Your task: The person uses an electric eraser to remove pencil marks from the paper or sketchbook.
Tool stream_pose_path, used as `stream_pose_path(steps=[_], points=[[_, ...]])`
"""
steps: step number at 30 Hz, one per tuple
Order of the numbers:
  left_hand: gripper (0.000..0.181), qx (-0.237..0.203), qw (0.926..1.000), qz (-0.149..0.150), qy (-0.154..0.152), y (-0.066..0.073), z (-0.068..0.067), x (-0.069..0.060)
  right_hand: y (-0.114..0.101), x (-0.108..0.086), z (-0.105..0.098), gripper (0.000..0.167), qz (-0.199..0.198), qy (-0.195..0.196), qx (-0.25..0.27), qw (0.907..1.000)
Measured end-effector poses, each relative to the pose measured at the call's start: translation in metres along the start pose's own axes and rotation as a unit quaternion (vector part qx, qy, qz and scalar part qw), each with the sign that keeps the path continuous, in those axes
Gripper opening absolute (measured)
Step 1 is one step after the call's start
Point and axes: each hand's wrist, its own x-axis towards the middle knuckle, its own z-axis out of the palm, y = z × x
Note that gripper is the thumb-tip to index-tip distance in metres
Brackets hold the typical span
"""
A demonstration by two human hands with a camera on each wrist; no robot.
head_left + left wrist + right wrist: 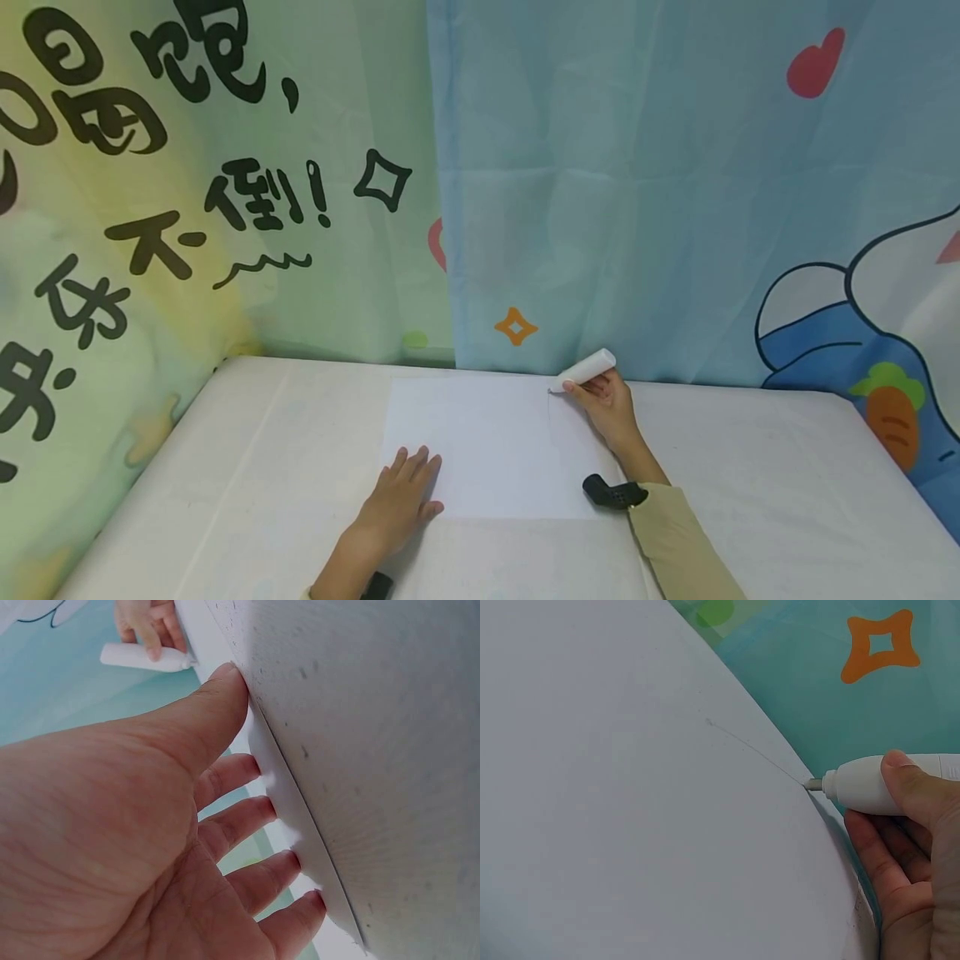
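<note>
My right hand point(609, 410) pinches a thick white pen-shaped tool point(587, 369) between thumb and fingers. Its short metallic tip meets the white paper point(480, 442) near the far right corner. A thin grey line point(754, 751) runs across the sheet and ends at that tip in the right wrist view. My left hand point(397, 500) lies with fingers spread and straight on the paper's near left part. In the left wrist view the fingertips point(266, 810) press the sheet, and the thumb touches it too. What kind of tool this is, I cannot tell for certain.
A white-covered table point(262, 475) carries the paper. Behind it hang a blue printed curtain point(637, 208) and, at the left, a green-yellow one point(337, 283) with large dark lettering. A black wrist camera point(613, 492) sits at the right wrist, by a beige sleeve point(678, 533).
</note>
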Motion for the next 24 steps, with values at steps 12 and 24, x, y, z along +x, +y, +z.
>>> stream_pose_path(steps=[12, 24], points=[[0.059, 0.0, 1.0, -0.004, 0.002, 0.0, 0.0003, -0.0022, -0.0016, 0.0, 0.0012, 0.05, 0.015, 0.001, -0.005, 0.9999], [0.059, 0.001, 1.0, -0.001, 0.004, 0.0, 0.0004, -0.0012, -0.0008, -0.0004, 0.0003, 0.049, 0.01, 0.001, 0.001, 1.0]])
